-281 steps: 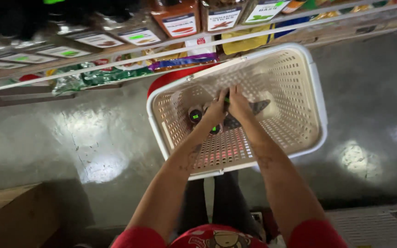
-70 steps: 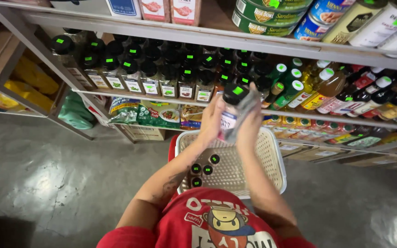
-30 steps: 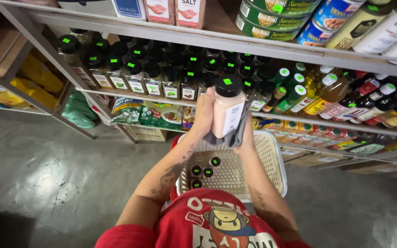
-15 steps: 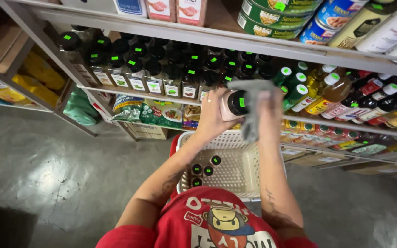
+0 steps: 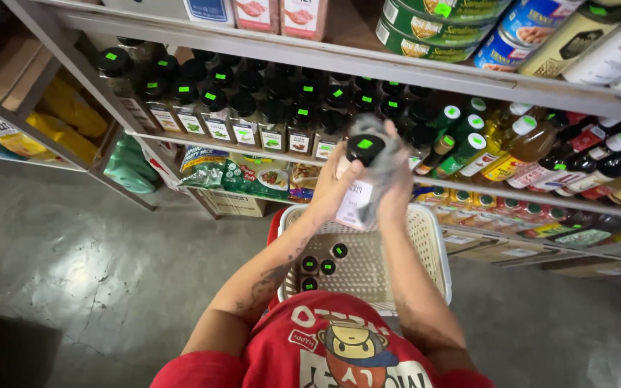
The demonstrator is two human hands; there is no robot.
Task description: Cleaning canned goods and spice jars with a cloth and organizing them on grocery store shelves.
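head view: left hand (image 5: 336, 188) grips a black-capped jar (image 5: 359, 179) above the basket (image 5: 433, 248), right hand (image 5: 397, 188) wipes it with a grey cloth (image 5: 384, 159). four jars (image 5: 320, 264) already in basket, shelf jars (image 5: 253, 108) left.

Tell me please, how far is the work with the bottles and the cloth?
In hand: the left hand holds a black-capped bottle while the right hand presses a grey cloth on it. Four capped bottles stand in the white basket; whether those are wiped cannot be told. Many similar bottles fill the shelf.
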